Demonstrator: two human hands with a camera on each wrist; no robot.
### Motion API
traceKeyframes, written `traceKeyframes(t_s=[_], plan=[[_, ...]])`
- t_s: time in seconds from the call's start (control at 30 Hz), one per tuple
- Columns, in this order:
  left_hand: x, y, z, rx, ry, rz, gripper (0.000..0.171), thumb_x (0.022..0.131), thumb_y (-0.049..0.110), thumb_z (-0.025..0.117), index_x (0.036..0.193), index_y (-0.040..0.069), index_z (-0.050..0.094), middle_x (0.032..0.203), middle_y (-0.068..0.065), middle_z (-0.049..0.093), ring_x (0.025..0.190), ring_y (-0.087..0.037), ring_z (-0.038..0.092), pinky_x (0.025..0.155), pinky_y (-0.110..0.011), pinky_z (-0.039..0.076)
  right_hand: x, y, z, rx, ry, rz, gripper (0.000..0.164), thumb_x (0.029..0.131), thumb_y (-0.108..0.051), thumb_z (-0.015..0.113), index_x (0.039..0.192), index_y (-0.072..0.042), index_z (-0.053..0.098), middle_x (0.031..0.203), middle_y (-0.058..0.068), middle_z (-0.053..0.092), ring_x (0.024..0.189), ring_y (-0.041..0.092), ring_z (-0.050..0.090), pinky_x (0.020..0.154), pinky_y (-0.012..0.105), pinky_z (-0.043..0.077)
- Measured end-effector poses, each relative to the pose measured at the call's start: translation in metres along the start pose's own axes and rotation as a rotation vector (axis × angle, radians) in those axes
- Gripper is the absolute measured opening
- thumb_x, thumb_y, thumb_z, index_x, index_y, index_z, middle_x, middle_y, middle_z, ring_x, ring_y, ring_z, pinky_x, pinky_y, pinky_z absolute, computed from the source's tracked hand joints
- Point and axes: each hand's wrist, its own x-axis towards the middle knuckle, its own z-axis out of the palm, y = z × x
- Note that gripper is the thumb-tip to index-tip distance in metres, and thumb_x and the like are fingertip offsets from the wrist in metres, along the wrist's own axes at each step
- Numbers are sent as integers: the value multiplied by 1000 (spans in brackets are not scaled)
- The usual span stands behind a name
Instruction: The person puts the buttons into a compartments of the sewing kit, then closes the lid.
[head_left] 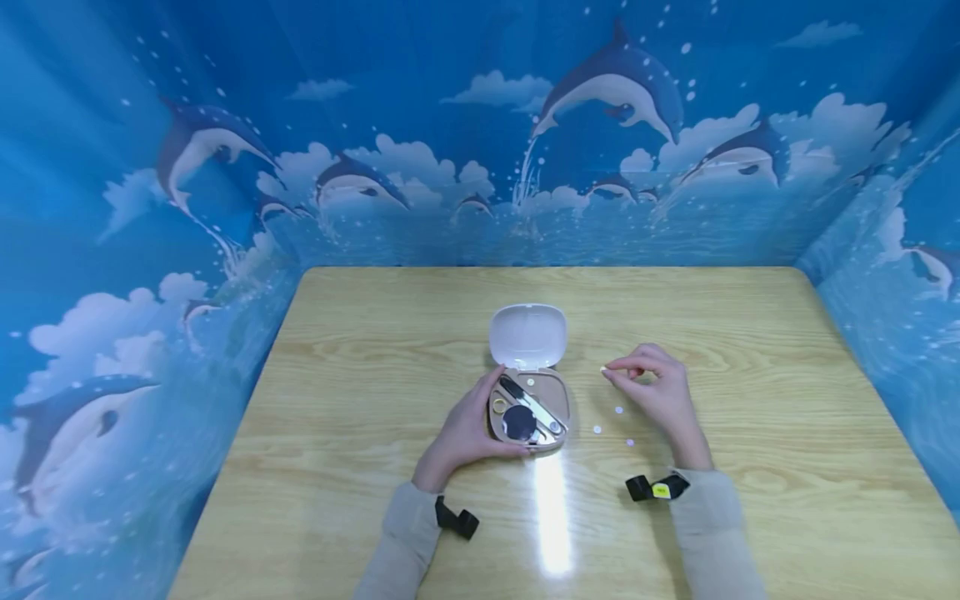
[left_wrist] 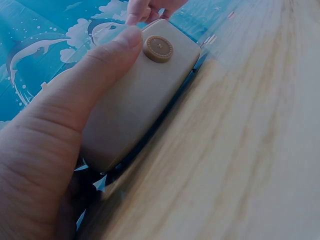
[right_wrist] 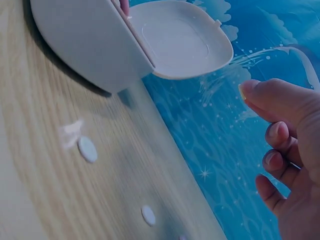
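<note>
A small beige case (head_left: pixel 564 408) stands on the table with its white lid (head_left: pixel 528 335) raised behind it. Inside lie a black round piece (head_left: pixel 519 423), a long silver-and-black tool (head_left: pixel 534 407), a gold ring-like piece (head_left: pixel 498 406) and a small pale disc (head_left: pixel 530 382). My left hand (head_left: pixel 468 425) grips the case round its left side, the thumb by the round brown knob (left_wrist: pixel 158 49) on its front. To the right of the case, my right hand (head_left: pixel 656 387) pinches a tiny yellowish disc (right_wrist: pixel 242 92) between thumb and index finger, above the table.
Three small whitish discs lie on the table between the case and my right hand: an upper one (head_left: pixel 618 410), a left one (head_left: pixel 597 430) and a lower one (head_left: pixel 630 442). A blue dolphin-print curtain (head_left: pixel 420 225) surrounds the wooden table (head_left: pixel 360 333).
</note>
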Motion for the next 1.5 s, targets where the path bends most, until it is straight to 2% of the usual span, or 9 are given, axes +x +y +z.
traceKeyframes(t_s=[0.23, 0.63, 0.87, 1.1, 1.3, 1.5], plan=[[0, 0, -1, -11, -2, -11, 135, 53, 59, 92, 159, 38, 12, 160, 1, 31, 142, -27, 35, 113, -53, 32, 5, -9, 13, 23, -49, 45, 13, 73, 10, 81, 82, 4, 75, 71, 12, 58, 72, 28, 50, 72, 23, 42], [0, 1, 0, -17, 6, 15, 134, 54, 58, 92, 159, 32, 14, 159, -1, 33, 141, -28, 37, 113, -53, 33, 9, -17, 36, 72, -111, 116, 11, 76, 6, 80, 85, 3, 75, 74, 13, 59, 75, 29, 51, 71, 28, 45], [0, 0, 0, -18, 8, 28, 133, 54, 58, 92, 159, 30, 15, 158, -1, 35, 140, -28, 39, 113, -52, 34, 11, -20, 48, 98, -137, 128, 11, 76, 6, 80, 85, 4, 74, 75, 15, 60, 75, 25, 52, 74, 25, 45], [1, -1, 0, -14, 10, 46, 133, 55, 59, 91, 160, 28, 14, 158, -3, 33, 140, -29, 38, 113, -53, 34, 3, 12, 66, 113, -168, 181, 13, 77, 0, 82, 88, -3, 76, 80, 10, 63, 78, 25, 54, 73, 28, 48], [1, -1, 0, -6, 7, 30, 133, 55, 61, 90, 159, 32, 12, 160, -3, 31, 141, -28, 36, 114, -51, 33, -2, 17, 73, 135, -204, 206, 12, 78, -9, 84, 88, -11, 77, 83, 3, 64, 80, 18, 55, 72, 22, 51], [1, -2, 0, -1, 0, 17, 133, 55, 62, 90, 159, 33, 13, 159, -1, 32, 141, -25, 37, 114, -49, 33, -5, 21, 79, 100, -236, 184, 13, 76, -13, 86, 85, -16, 77, 79, -2, 62, 80, 17, 53, 73, 25, 47]])
